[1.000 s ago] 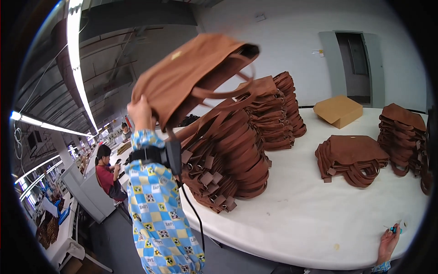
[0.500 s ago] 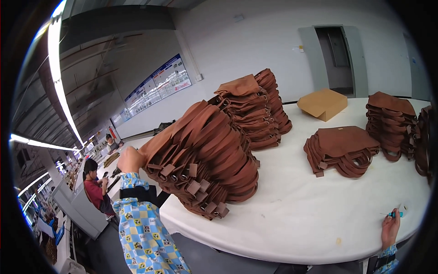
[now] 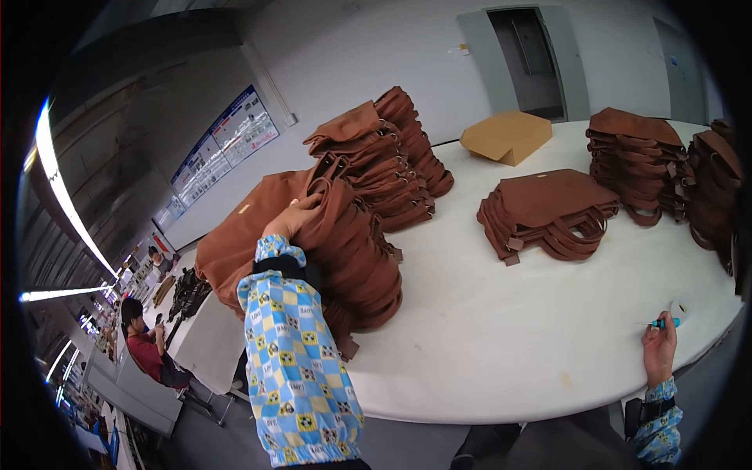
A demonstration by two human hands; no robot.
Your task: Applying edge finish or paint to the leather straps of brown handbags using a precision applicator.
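- The left grip (image 3: 294, 218) has moved from the far left end of the big brown pile (image 3: 366, 286) to the straps near its top.
- The top bag (image 3: 254, 205) now lies on the pile, with its flat side and little gold mark showing. It hides most of the small tags that stuck out before.
- The left grip's fingers touch the top bag's straps. I cannot tell how tightly they are closed.
- The right grip (image 3: 658, 352) is closed around a small blue tool (image 3: 667, 322) with a thin tip, over the right side of the white desk (image 3: 470, 337).
- A taller pile (image 3: 376, 176) stands just behind the big one.
- A low pile (image 3: 548, 205) of brown bags lies well apart, to the right.
- A tan box (image 3: 507, 139) sits behind the low pile.
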